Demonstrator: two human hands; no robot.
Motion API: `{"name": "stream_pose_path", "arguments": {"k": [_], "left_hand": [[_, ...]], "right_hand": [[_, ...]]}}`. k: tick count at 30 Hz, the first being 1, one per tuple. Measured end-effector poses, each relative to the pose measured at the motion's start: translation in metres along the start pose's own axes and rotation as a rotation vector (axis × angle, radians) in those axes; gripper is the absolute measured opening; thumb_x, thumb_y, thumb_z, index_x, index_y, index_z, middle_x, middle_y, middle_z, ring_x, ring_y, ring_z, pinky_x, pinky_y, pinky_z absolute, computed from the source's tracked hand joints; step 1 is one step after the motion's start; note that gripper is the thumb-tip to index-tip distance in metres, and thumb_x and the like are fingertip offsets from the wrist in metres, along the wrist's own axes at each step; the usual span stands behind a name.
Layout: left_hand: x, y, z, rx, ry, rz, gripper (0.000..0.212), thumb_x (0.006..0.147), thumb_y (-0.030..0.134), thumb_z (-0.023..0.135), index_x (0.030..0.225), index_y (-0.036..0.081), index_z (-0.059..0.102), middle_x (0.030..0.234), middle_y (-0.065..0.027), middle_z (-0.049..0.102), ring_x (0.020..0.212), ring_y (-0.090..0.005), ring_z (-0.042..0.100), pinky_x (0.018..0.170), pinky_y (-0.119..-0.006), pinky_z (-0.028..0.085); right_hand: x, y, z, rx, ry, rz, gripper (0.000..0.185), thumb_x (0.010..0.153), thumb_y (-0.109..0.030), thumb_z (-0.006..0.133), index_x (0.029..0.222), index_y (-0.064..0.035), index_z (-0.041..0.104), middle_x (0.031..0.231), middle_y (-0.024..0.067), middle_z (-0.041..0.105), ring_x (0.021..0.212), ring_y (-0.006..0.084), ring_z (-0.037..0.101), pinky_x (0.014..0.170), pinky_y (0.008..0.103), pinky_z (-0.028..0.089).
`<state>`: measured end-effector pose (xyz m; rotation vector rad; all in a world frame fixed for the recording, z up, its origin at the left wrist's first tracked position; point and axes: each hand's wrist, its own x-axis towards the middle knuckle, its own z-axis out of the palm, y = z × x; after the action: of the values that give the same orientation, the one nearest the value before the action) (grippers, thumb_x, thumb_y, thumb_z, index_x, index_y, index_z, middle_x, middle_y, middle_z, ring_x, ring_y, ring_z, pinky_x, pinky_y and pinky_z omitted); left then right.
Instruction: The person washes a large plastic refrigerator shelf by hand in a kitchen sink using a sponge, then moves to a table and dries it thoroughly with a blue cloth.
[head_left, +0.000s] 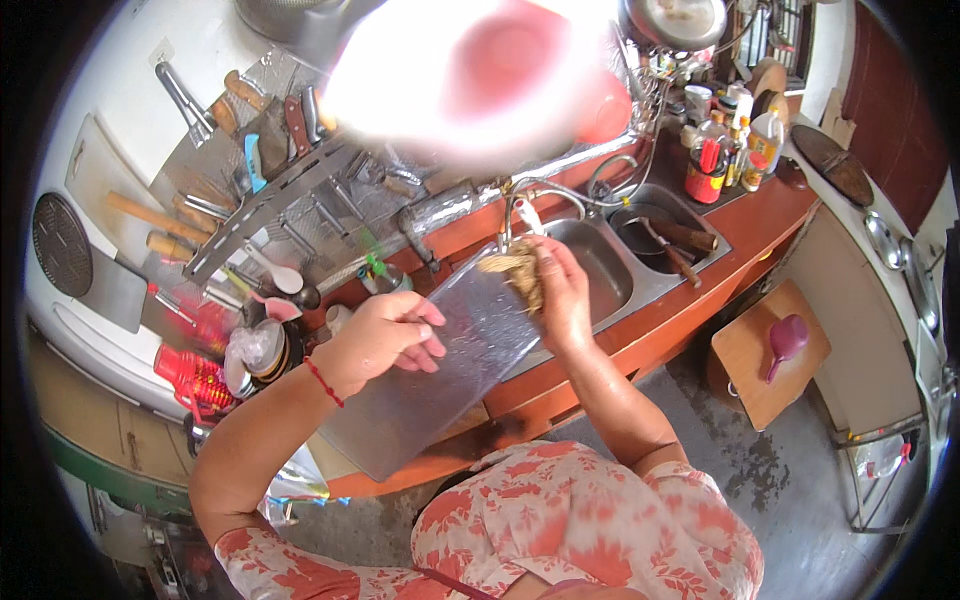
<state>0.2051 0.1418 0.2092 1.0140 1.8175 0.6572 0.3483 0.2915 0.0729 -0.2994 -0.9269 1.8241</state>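
My right hand (566, 300) grips a yellowish-brown fibrous bundle (517, 274), perhaps a loofah scrubber, in front of the tap. Below both hands a translucent greyish sheet or board (442, 390) slants from the counter toward the sink, with wet streaks on its upper part. My left hand (397, 334) hovers over the sheet's left side, fingers loosely curled and apart, with nothing seen in it. Just beyond my right hand is the left basin of a steel double sink (611, 277). Whether the sheet rests on the sink's rim is hidden.
The right basin holds a dark pan (637, 225) and a wooden-handled tool (679, 262). Knives and utensils hang on a wall rack (262, 202). Bottles and jars (731, 150) crowd the far counter. A pink ladle (787, 339) lies on a wooden stool (750, 360). Bright glare hides the top middle.
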Motion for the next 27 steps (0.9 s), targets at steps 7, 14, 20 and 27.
{"name": "stream_pose_path", "arguments": {"k": [7,14,20,27], "left_hand": [[-0.029,-0.047,0.001,0.29,0.538,0.08,0.031,0.094,0.027,0.055,0.075,0.003,0.058,0.056,-0.0025,0.056,0.044,-0.0101,0.055,0.041,-0.023,0.039],[-0.094,-0.101,-0.021,0.218,0.871,0.293,0.045,0.092,0.033,0.059,0.059,0.007,0.046,0.051,0.003,0.043,0.039,-0.0047,0.04,0.037,-0.022,0.028],[-0.098,-0.139,-0.038,-0.03,1.032,0.629,0.056,0.091,0.042,0.061,0.057,0.009,0.032,0.057,0.0048,0.032,0.051,-0.0053,0.03,0.047,-0.026,0.018],[-0.07,-0.104,-0.023,-0.019,1.119,0.47,0.049,0.094,0.034,0.056,0.058,0.01,0.033,0.055,0.0051,0.033,0.049,-0.0044,0.031,0.045,-0.023,0.018]], "right_hand": [[-0.043,0.018,0.064,-0.629,-0.419,-0.696,0.034,0.077,-0.01,0.068,0.109,-0.0062,0.057,0.121,0.0183,0.05,0.112,0.0378,0.046,0.095,0.0445,0.04],[-0.016,0.099,0.035,-0.475,-0.378,-0.512,0.018,0.085,-0.005,0.059,0.102,-0.0073,0.053,0.121,0.0165,0.053,0.114,0.0299,0.051,0.096,0.0392,0.041],[0.06,0.125,-0.023,-0.543,-0.125,0.106,0.016,0.091,-0.017,0.056,0.1,-0.0037,0.055,0.097,0.0149,0.062,0.088,0.028,0.063,0.076,0.0367,0.05],[-0.025,0.014,0.106,-0.456,-0.605,-0.648,0.029,0.076,-0.011,0.067,0.099,-0.0014,0.053,0.117,0.0211,0.051,0.125,0.0391,0.04,0.104,0.0465,0.036]]}}
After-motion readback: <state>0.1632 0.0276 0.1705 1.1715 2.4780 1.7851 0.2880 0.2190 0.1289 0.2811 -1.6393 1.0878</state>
